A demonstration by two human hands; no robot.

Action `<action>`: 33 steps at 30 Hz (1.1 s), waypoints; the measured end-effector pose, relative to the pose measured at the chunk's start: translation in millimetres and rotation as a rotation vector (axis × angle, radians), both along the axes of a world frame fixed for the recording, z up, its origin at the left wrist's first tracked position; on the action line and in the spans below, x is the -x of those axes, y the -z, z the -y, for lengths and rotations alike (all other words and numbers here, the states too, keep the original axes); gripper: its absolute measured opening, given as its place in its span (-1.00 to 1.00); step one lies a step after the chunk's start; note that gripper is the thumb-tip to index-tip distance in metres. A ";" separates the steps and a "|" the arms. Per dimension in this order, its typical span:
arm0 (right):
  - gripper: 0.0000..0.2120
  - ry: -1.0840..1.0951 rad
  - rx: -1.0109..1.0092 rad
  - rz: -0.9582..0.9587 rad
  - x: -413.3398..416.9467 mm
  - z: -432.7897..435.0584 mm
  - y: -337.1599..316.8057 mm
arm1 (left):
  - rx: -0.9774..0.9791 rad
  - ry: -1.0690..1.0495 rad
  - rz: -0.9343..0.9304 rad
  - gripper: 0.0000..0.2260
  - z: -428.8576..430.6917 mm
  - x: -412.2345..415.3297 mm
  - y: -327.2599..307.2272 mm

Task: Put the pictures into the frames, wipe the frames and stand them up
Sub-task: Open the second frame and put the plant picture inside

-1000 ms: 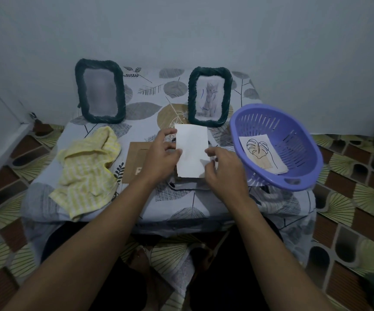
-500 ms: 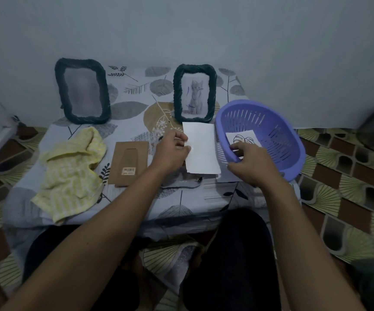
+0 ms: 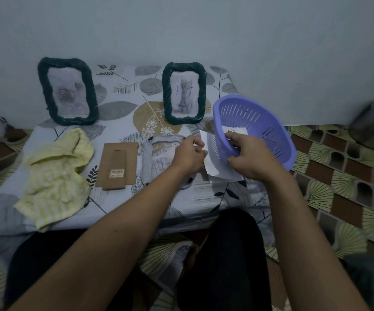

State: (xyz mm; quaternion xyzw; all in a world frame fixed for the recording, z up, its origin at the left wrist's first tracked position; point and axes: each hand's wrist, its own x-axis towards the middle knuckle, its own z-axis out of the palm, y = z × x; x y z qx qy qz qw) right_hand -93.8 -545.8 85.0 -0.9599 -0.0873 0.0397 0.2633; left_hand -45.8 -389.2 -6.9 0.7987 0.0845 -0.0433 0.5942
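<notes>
Two dark green braided frames stand at the back of the table: the left frame [image 3: 47, 93] shows a rose picture, the right frame [image 3: 167, 95] a cat picture. My left hand [image 3: 189, 154] pinches the left edge of a white sheet [image 3: 214, 162] held just above the table. My right hand [image 3: 250, 157] reaches over the near rim of the tilted purple basket [image 3: 269, 131]. Its thumb and curled fingers close on the leaf picture [image 3: 240, 131] inside. A brown cardboard backing [image 3: 117, 167] lies flat to the left. A yellow cloth [image 3: 56, 173] is crumpled at the table's left.
A grey, frame-like shape [image 3: 157, 153] lies flat under my left hand; its kind is unclear. The low table [image 3: 215, 198] has a leaf-print cover and stands against a pale wall. Patterned floor tiles [image 3: 338, 187] lie to the right, and my knees are below the table's front edge.
My right hand left the white sheet and went right into the basket onto the leaf picture. My left hand kept the sheet and carried it right, beside the basket.
</notes>
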 end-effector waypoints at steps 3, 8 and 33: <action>-0.42 -0.019 -0.005 -0.027 -1.3 -1.2 3.2 | 0.002 0.023 -0.013 -0.84 9.6 -1.9 -5.1; -0.47 -0.032 -0.016 -0.043 -0.1 -5.7 7.5 | 0.025 0.069 -0.089 -0.80 12.4 -1.4 -3.7; -0.67 0.210 -0.082 -0.086 -40.1 -4.6 15.0 | 0.251 0.023 -0.047 -0.79 -1.2 2.0 -35.4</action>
